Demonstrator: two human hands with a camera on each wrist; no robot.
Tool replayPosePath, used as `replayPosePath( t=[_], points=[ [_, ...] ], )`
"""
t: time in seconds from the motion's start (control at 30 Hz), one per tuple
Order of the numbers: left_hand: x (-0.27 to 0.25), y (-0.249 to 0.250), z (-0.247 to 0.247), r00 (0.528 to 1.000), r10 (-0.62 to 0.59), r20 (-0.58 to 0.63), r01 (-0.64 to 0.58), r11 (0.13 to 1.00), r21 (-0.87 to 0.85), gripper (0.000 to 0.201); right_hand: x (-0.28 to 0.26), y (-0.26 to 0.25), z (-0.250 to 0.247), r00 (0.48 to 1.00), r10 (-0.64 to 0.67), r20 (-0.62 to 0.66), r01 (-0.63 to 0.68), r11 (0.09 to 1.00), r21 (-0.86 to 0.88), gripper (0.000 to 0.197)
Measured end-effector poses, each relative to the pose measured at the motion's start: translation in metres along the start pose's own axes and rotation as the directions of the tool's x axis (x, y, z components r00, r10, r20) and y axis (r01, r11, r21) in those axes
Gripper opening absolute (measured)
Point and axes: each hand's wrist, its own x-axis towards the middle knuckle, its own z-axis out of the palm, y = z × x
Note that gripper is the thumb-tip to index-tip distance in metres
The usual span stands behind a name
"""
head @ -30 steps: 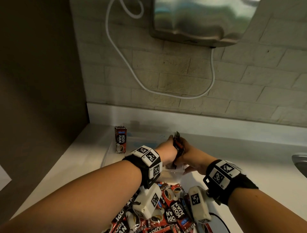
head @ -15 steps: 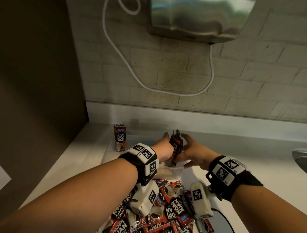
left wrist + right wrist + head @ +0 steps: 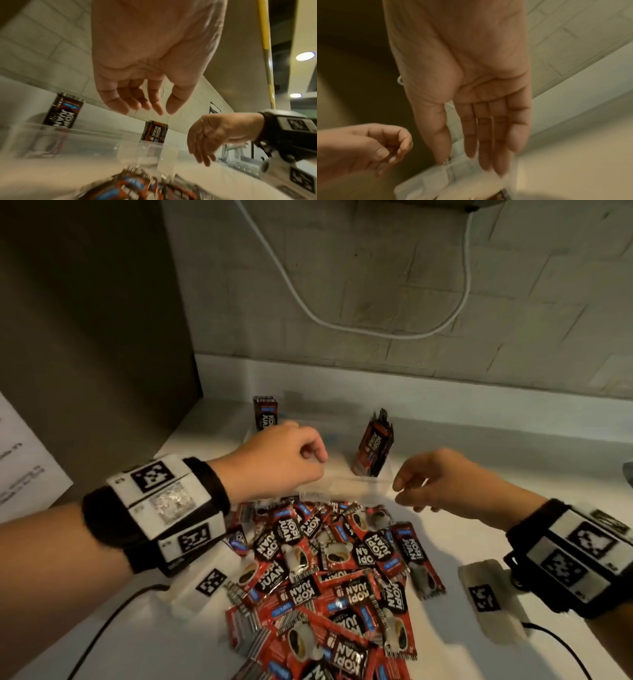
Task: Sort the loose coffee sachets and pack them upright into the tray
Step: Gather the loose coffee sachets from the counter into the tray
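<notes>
A heap of loose red-and-black coffee sachets [image 3: 329,573] lies on the white counter in front of me. Behind it stands a clear plastic tray [image 3: 346,487]. One bundle of sachets [image 3: 374,449] stands upright at the tray's right end, and another upright sachet [image 3: 265,412] is at its far left. My left hand [image 3: 291,460] hovers over the tray's left part with fingers loosely curled and nothing in them [image 3: 147,105]. My right hand [image 3: 428,481] hovers right of the tray, fingers straight and empty [image 3: 488,135].
A tiled wall with a white cable [image 3: 376,330] runs behind the counter. A dark panel [image 3: 85,337] closes the left side. Black cables [image 3: 113,618] trail from the wrist cameras across the counter. A metal sink edge [image 3: 628,474] shows at the far right.
Both hands held the sachet bundle together over the tray; they have let it go standing upright and pulled back apart. The head view has tilted down toward the heap.
</notes>
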Motion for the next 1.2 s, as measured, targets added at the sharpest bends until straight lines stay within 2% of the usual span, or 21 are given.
replayPosePath(
  t=[0.07,0.13,0.27,0.4,0.47,0.6,0.73,0.8,0.9,1.03,1.13,1.2],
  points=[
    [-0.017,-0.003,0.001,0.997,-0.020,0.077,0.010,0.993,0.118,0.007,-0.002,-0.008,0.016,0.992,-0.012,0.127,0.047,0.962,-0.271,0.027],
    [-0.032,-0.007,0.007,0.988,-0.047,0.149,0.013,0.975,0.222,0.014,-0.001,-0.015,0.031,0.992,0.001,0.127,0.049,0.919,-0.392,0.038],
    [-0.048,-0.015,0.026,0.956,-0.041,0.292,-0.071,0.929,0.363,0.041,0.003,-0.023,0.054,0.998,0.020,0.060,0.008,0.902,-0.432,0.052],
    [-0.052,-0.021,0.033,0.932,-0.026,0.362,-0.112,0.929,0.353,0.050,0.006,-0.026,0.063,0.998,0.037,0.052,-0.013,0.915,-0.403,0.056],
    [-0.052,-0.024,0.035,0.933,-0.015,0.361,-0.119,0.931,0.346,0.049,0.006,-0.026,0.061,0.999,0.025,0.036,-0.012,0.945,-0.326,0.047],
    [-0.050,-0.028,0.038,0.946,0.042,0.322,-0.165,0.916,0.365,0.038,-0.001,-0.022,0.050,0.999,-0.038,0.014,0.038,0.999,-0.027,0.025],
    [-0.048,-0.024,0.032,0.949,0.052,0.310,-0.187,0.885,0.426,0.022,-0.014,-0.027,0.041,0.999,-0.054,0.006,0.050,0.964,0.263,0.016],
    [-0.048,-0.020,0.027,0.950,0.050,0.309,-0.184,0.887,0.423,0.012,-0.019,-0.031,0.042,0.998,-0.060,0.022,0.049,0.944,0.326,0.010],
    [-0.048,-0.016,0.019,0.952,0.009,0.305,-0.155,0.876,0.457,0.022,-0.017,-0.031,0.047,0.991,-0.135,-0.006,0.134,0.981,0.142,0.003],
    [-0.050,-0.012,0.008,0.952,-0.010,0.306,-0.113,0.918,0.381,0.022,-0.012,-0.027,0.061,0.972,-0.177,0.155,0.213,0.942,-0.258,0.033],
    [-0.058,-0.015,0.004,0.947,-0.033,0.319,-0.067,0.953,0.296,0.016,-0.010,-0.028,0.072,0.969,-0.185,0.161,0.232,0.907,-0.352,0.039],
    [-0.063,-0.020,0.006,0.943,-0.094,0.320,-0.027,0.935,0.354,0.030,-0.008,-0.027,0.074,0.969,-0.177,0.171,0.228,0.908,-0.351,0.032]
  ],
)
